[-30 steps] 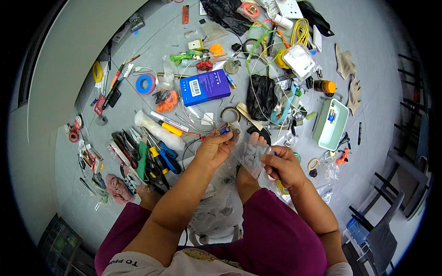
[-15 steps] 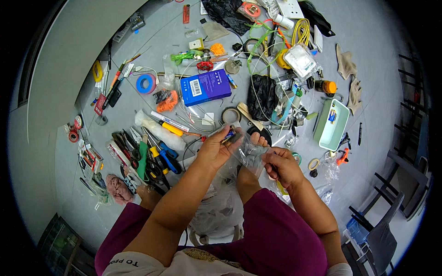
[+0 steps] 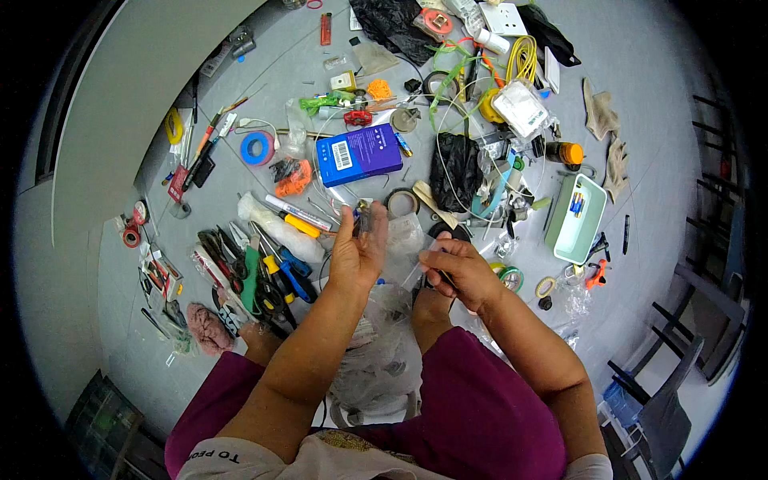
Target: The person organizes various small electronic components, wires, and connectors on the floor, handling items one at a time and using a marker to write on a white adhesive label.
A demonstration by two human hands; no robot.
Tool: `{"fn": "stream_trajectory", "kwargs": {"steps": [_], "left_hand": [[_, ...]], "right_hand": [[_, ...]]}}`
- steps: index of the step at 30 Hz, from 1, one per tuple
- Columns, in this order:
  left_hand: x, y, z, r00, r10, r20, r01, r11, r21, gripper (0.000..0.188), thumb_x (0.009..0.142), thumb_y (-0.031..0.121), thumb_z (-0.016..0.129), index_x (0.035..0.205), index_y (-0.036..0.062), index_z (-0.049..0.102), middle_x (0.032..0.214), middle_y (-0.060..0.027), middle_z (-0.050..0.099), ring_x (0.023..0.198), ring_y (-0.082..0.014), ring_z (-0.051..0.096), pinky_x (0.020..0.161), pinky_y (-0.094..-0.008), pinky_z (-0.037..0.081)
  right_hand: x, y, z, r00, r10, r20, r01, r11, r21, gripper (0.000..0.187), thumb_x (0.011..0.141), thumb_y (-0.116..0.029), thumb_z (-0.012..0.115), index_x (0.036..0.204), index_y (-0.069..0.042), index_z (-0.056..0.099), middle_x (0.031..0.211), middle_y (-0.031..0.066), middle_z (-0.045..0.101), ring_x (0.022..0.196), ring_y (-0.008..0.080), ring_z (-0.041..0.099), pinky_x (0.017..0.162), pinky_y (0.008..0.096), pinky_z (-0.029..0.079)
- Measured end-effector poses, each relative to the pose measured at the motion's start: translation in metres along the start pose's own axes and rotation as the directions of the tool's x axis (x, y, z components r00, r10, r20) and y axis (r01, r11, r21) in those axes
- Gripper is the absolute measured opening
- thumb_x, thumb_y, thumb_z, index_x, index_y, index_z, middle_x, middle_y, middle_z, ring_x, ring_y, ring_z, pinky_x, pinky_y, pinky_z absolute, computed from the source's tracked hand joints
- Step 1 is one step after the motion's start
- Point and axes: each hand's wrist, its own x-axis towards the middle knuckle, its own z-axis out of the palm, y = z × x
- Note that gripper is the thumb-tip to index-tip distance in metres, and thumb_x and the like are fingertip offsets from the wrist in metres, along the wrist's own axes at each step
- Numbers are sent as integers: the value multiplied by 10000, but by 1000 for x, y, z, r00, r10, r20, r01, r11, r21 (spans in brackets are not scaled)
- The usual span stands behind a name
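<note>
My left hand [image 3: 358, 254] is raised in front of me, its thumb up and its fingers smeared by motion. Something small [image 3: 363, 210], shiny and partly blue, shows between thumb and fingers, too blurred to name. To its right, my right hand [image 3: 466, 274] is closed in a pinch on a clear plastic bag [image 3: 410, 237]. The bag stretches toward my left hand; whether that hand touches it I cannot tell. Below both hands, a larger translucent bag [image 3: 372, 372] with blurred contents sits between my knees.
Pliers and screwdrivers [image 3: 286, 276] lie left of my hands. Ahead are a purple-blue box [image 3: 359, 154], a marker [image 3: 291, 210], tape rolls [image 3: 402, 203] and a black plastic bag [image 3: 456, 170]. A mint-green tray [image 3: 574, 245] holding small batteries stands at the right, with work gloves [image 3: 601, 110] beyond.
My left hand has shifted left and its fingers have turned upward, away from the clear bag. My right hand has drawn a little left and still pinches the bag.
</note>
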Motion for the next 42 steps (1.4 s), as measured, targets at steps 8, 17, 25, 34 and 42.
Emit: {"fn": "stream_trajectory", "kwargs": {"steps": [8, 17, 25, 34, 42], "left_hand": [[-31, 2, -12, 975, 106, -196, 17, 841, 541, 391, 890, 333, 541, 1180, 77, 483, 1049, -50, 563, 1008, -220, 506, 837, -357, 408], [-48, 4, 3, 650, 308, 695, -560, -424, 712, 202, 786, 107, 678, 929, -30, 642, 772, -70, 602, 699, -168, 568, 630, -262, 453], [-51, 18, 26, 891, 376, 253, -377, 304, 875, 121, 768, 61, 702, 828, -14, 628, 715, -31, 617, 589, -72, 517, 565, -192, 412], [-47, 28, 39, 869, 411, 277, -428, 341, 837, 96, 803, 78, 670, 808, 36, 584, 742, -10, 585, 640, -69, 503, 593, -209, 414], [-35, 27, 43, 916, 325, 236, -321, 240, 916, 143, 807, 109, 664, 873, -16, 641, 702, -8, 584, 608, -70, 503, 583, -204, 420]], "right_hand": [[59, 1, 32, 947, -315, 62, 305, 821, -483, 226, 826, -241, 619, 764, -24, 616, 606, 23, 569, 459, 71, 461, 433, 223, 351], [61, -28, 22, 981, -190, 39, 192, 927, -322, 286, 818, -314, 660, 740, -41, 627, 570, 4, 547, 441, 41, 427, 399, 197, 295], [152, -68, 14, 660, -725, -198, 3, 265, -964, 240, 749, -265, 655, 808, -33, 642, 803, 204, 639, 771, 359, 629, 686, 442, 502], [168, -74, 4, 739, -642, -204, -105, 190, -976, 382, 765, -267, 657, 1009, -11, 511, 866, 198, 642, 817, 358, 633, 710, 450, 502], [132, -73, -4, 884, -411, -222, 197, 759, -620, 185, 722, -193, 630, 758, -14, 598, 715, 126, 632, 556, 221, 596, 552, 335, 485]]}}
